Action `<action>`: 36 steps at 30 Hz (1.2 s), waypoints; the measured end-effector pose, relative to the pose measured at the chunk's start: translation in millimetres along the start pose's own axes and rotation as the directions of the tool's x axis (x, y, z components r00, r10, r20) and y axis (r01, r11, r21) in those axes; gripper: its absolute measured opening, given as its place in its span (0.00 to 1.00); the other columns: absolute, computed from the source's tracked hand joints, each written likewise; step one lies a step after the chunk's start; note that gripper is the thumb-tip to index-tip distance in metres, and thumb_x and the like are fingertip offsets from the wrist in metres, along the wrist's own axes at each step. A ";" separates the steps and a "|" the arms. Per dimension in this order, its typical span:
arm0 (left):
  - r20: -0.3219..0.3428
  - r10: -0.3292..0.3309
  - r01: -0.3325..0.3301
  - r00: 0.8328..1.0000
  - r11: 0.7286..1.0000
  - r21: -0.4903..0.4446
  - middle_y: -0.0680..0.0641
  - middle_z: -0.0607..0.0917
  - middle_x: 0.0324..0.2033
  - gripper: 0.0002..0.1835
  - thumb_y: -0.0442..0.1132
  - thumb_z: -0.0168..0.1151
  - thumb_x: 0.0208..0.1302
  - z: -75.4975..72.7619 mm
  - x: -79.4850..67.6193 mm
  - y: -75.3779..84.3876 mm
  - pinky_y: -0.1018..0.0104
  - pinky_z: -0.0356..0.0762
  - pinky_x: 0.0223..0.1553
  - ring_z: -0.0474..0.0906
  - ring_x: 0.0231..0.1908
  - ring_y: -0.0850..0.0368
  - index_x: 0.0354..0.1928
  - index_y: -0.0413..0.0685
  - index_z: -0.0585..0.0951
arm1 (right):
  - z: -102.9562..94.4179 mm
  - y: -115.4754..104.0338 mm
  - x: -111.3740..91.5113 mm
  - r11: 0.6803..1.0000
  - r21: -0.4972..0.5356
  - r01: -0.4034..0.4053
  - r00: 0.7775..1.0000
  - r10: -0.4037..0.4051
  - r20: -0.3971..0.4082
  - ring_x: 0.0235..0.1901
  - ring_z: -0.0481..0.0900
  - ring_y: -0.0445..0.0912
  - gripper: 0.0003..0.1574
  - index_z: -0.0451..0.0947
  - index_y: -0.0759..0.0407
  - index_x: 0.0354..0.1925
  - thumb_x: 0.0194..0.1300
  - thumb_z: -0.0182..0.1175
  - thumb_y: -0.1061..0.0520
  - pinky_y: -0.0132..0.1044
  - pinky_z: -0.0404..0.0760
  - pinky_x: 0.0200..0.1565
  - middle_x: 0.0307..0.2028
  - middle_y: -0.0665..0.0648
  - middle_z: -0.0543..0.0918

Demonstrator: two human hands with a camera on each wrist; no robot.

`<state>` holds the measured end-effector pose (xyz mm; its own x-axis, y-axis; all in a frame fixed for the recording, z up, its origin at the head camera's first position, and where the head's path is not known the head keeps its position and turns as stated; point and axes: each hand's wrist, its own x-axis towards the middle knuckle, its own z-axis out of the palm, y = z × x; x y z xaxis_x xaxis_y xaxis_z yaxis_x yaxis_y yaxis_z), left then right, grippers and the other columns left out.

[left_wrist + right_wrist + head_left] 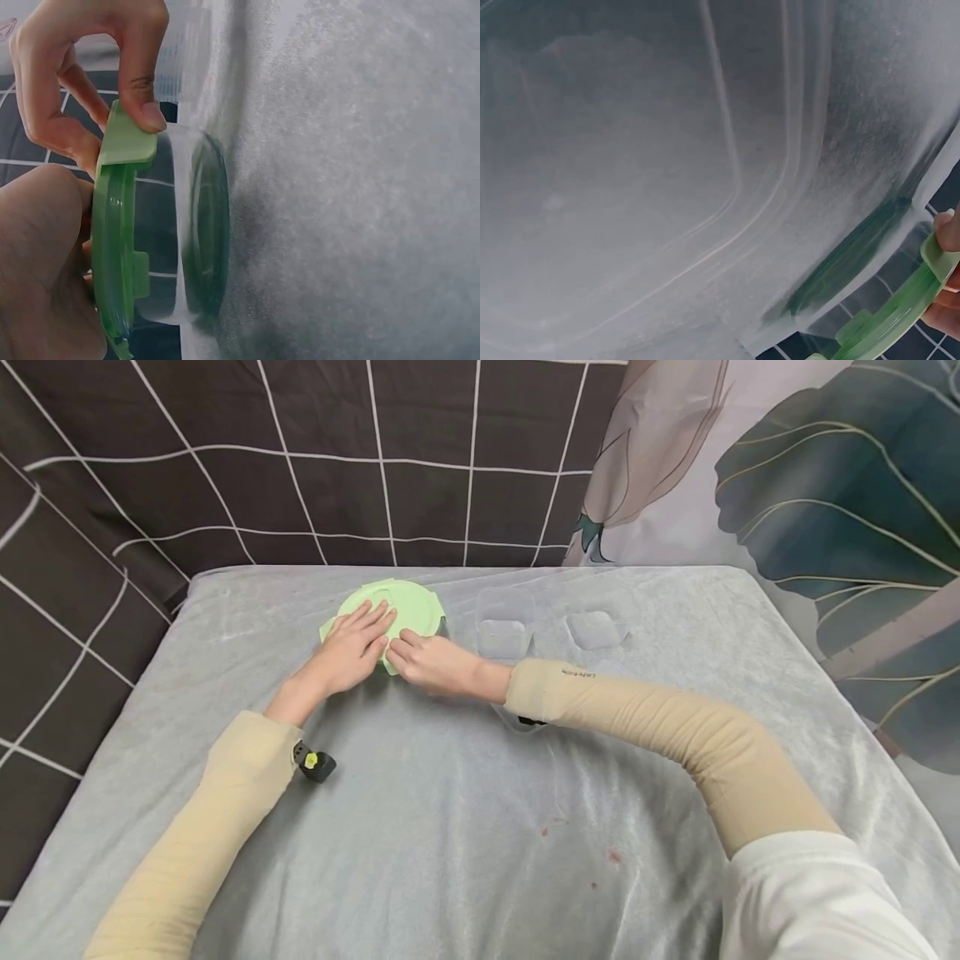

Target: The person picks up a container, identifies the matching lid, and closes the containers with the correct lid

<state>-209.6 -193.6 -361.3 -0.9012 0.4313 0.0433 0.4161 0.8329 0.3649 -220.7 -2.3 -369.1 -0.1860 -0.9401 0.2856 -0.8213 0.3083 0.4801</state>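
Note:
A round clear food container (161, 217) stands upright on the cloth, topped by a light green lid (416, 606) with locking flaps round its rim. My left hand (351, 647) lies over the lid with its fingers stretched across the top. My right hand (431, 662) is at the near right part of the rim. Seen from the left wrist, its thumb presses a locking flap (129, 139) and its other fingers bend over the lid's top, pinching the edge. Another flap (141, 274) stands out from the container wall.
Right of the lid sit two clear plastic containers, one nearer (504, 635) and one farther right (592, 628). Another clear plastic piece (517, 722) lies partly beneath my right forearm; it fills much of the right wrist view. Grey cloth (420, 843) covers the table, with a dark checked curtain (330, 493) behind.

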 end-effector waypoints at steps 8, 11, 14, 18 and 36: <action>0.020 -0.014 0.014 1.000 1.000 0.001 0.38 0.52 0.74 0.27 0.41 0.35 0.76 -1.9 -0.4 0.1 0.41 0.38 0.74 0.41 0.75 0.38 0.73 0.41 0.56 | 1.4 -0.3 1.5 0.999 -0.035 -0.017 1.000 0.017 -0.006 0.40 0.77 0.49 0.16 0.76 0.65 0.44 0.60 0.46 0.69 0.35 0.82 0.38 0.40 0.57 0.81; 0.027 -0.021 0.020 0.999 1.000 0.005 0.39 0.52 0.74 0.27 0.42 0.35 0.76 -2.2 -0.5 -1.0 0.41 0.37 0.74 0.40 0.75 0.39 0.73 0.41 0.56 | 1.4 0.5 1.7 1.000 -0.007 -0.028 1.000 0.028 -0.007 0.40 0.77 0.49 0.15 0.75 0.64 0.43 0.61 0.46 0.70 0.35 0.82 0.38 0.39 0.57 0.81; 0.037 -0.017 0.016 0.999 1.000 0.010 0.40 0.52 0.74 0.27 0.42 0.35 0.76 -2.5 -0.1 -1.3 0.41 0.37 0.74 0.40 0.75 0.39 0.73 0.42 0.56 | 1.1 2.0 0.4 0.996 0.061 -0.059 0.998 0.059 -0.003 0.40 0.77 0.49 0.12 0.75 0.63 0.42 0.61 0.48 0.69 0.35 0.82 0.37 0.39 0.56 0.82; 0.040 -0.004 0.004 0.999 1.000 0.012 0.40 0.51 0.75 0.27 0.43 0.35 0.76 -2.9 1.1 -1.3 0.40 0.37 0.74 0.39 0.75 0.39 0.73 0.43 0.56 | 0.9 6.1 -2.7 0.980 0.173 -0.101 0.995 0.101 0.008 0.42 0.77 0.49 0.09 0.77 0.61 0.43 0.63 0.57 0.62 0.36 0.82 0.40 0.40 0.55 0.83; -0.090 -0.075 0.063 0.993 0.990 -0.128 0.32 0.51 0.73 0.25 0.44 0.42 0.74 5.6 0.2 -4.4 0.34 0.36 0.72 0.34 0.74 0.35 0.69 0.43 0.66 | 3.1 15.4 -7.8 0.961 0.263 -0.090 0.995 0.097 -0.013 0.51 0.79 0.50 0.18 0.79 0.63 0.53 0.68 0.50 0.62 0.38 0.82 0.52 0.50 0.57 0.84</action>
<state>-210.9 -195.3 -368.1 -0.9369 0.3350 0.0994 0.3398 0.8071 0.4828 -233.6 9.3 -366.6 -0.2571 -0.9039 0.3418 -0.9140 0.3423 0.2177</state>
